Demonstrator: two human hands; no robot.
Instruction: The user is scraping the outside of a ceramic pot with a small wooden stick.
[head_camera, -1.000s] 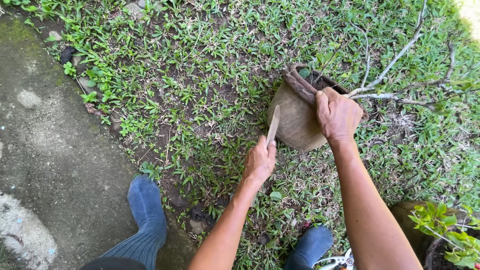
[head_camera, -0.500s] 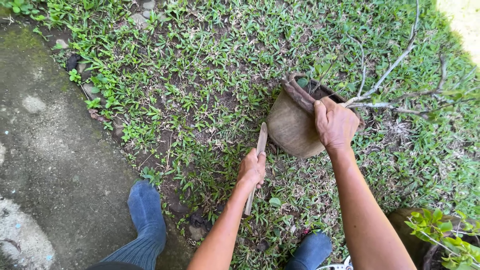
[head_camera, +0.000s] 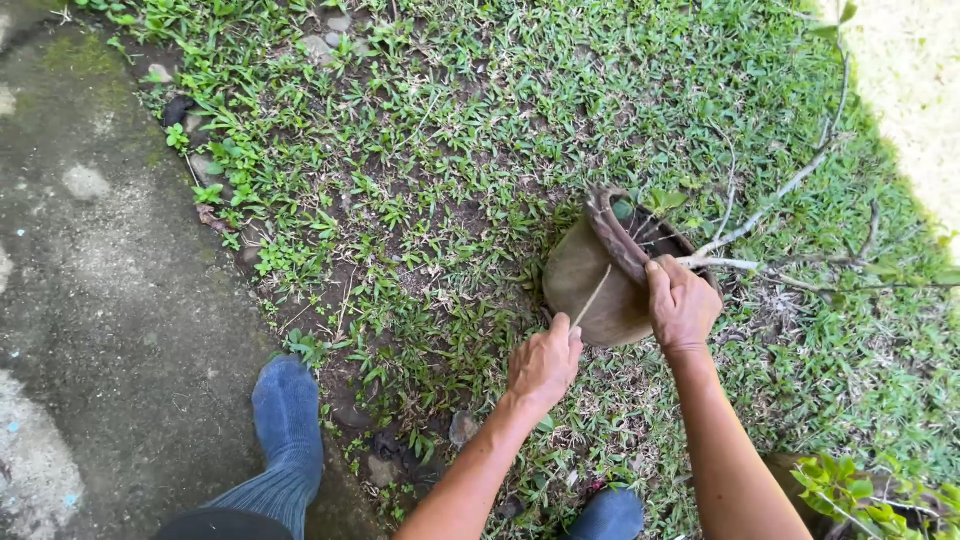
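Observation:
A brown clay pot (head_camera: 585, 285) lies tilted on its side in the grass, with a bare-branched plant (head_camera: 770, 200) growing out of its mouth to the right. My right hand (head_camera: 682, 303) grips the pot's rim at its near right side. My left hand (head_camera: 543, 365) is closed around the handle of a thin knife (head_camera: 592, 296), whose blade points up against the pot's outer wall.
A mossy concrete path (head_camera: 110, 300) runs down the left side. Grass (head_camera: 470, 130) with small stones fills the middle. My feet in blue boots (head_camera: 285, 425) stand at the grass edge. A leafy green plant (head_camera: 860, 490) sits at the lower right.
The pot has tipped further onto its side. My left hand has turned the knife so its blade now lies against the pot's wall. The view has shifted slightly.

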